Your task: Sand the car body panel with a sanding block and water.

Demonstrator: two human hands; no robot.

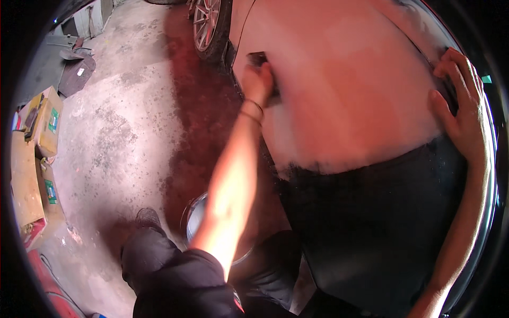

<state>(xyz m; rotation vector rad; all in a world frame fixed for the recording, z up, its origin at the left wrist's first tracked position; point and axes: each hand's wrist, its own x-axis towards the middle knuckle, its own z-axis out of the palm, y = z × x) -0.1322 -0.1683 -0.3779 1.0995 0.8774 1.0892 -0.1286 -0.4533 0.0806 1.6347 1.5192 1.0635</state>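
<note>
My left hand (pixel 257 79), blurred, holds a dark pad or block (pixel 257 56) against the left part of a car's side panel (pixel 344 69). The panel is dull pinkish above, with a ragged lower border where it turns glossy black (pixel 366 222). At the far right, my right hand (pixel 460 100) rests on the panel's upper edge, fingers bent and spread apart. Below my left forearm, a pail (pixel 195 214) stands on the floor, partly hidden by the arm and legs.
A wheel (pixel 207 29) is at the top. Cardboard boxes (pixel 24 185) line the left, with dark mats or scraps (pixel 74 77) behind them and red items (pixel 45 281) at the lower left. My knee and shoe (pixel 147 217) are on the concrete floor (pixel 106 138) beside the pail.
</note>
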